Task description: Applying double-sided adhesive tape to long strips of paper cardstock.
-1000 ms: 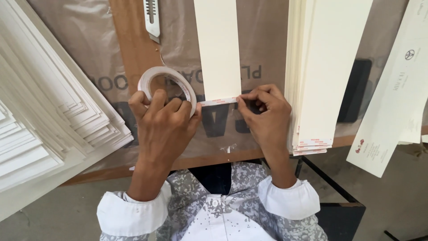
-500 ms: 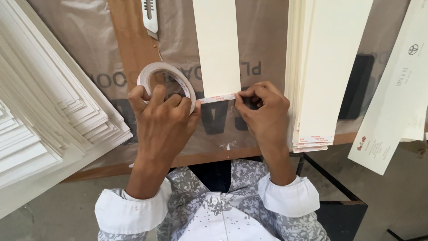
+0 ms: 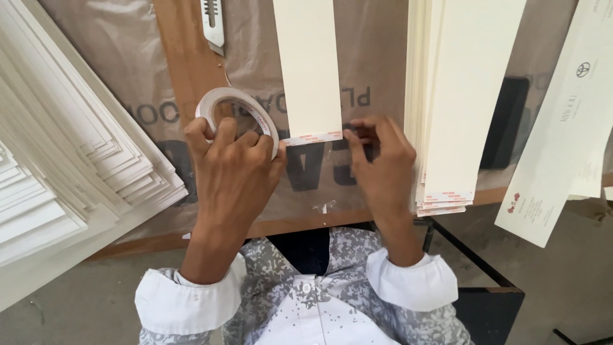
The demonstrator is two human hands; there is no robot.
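My left hand (image 3: 231,167) grips a white roll of double-sided tape (image 3: 237,110) just left of a long cream card strip (image 3: 306,64) lying on the table. A band of tape (image 3: 313,138) runs from the roll across the strip's near end. My right hand (image 3: 378,165) presses its fingertips on the right end of that tape, at the strip's near right corner.
A tall stack of cream strips (image 3: 460,96) lies right of my right hand, with printed white strips (image 3: 565,121) further right. Fanned piles of white cards (image 3: 70,153) fill the left. A utility knife (image 3: 212,22) lies at the top. The brown table edge (image 3: 287,225) runs near my body.
Both hands stay on the tape at the strip's near end; the left hand has shifted the roll slightly.
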